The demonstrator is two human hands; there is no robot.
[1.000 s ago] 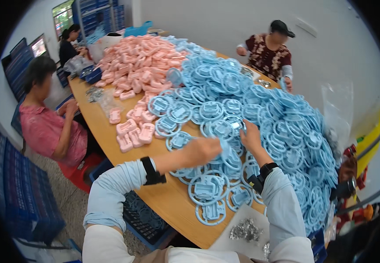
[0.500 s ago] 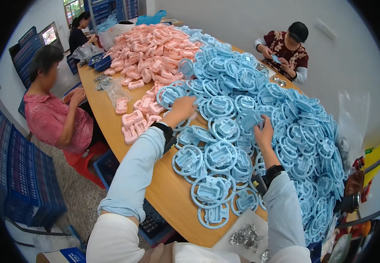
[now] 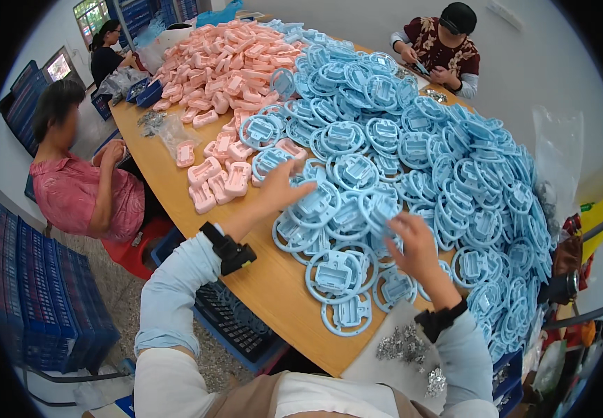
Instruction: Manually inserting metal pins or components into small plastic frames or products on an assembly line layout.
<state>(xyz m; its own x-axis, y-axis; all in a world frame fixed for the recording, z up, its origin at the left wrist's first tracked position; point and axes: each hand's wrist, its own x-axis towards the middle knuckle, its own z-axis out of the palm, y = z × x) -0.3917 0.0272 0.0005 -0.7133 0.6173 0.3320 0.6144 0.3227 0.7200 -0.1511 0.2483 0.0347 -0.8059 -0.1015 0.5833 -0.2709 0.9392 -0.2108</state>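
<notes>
Light-blue round plastic parts, each a ring with a boxy housing in its middle, lie in a big heap on the wooden table. My left hand (image 3: 282, 187) is held over the heap's left edge, thumb and fingers apart, beside a blue ring part (image 3: 315, 203). On the other side, my right hand (image 3: 416, 245) has its fingers spread and slightly curled, holding nothing. Its fingertips are close to another blue ring part (image 3: 381, 207); whether they touch it I cannot tell. Nearer to me lies a blue ring part (image 3: 333, 277) stacked on others.
Pink plastic housings (image 3: 225, 63) are piled at the far left. Small metal pieces (image 3: 402, 346) lie on a pale sheet near my right forearm. Co-workers sit at the left (image 3: 89, 184) and far right (image 3: 448, 49). Blue crates (image 3: 51, 285) are stacked at the left.
My right hand has let go of a blue ring part and drawn back toward me. My left hand has come lower, fingers spread. The view has shifted slightly.
</notes>
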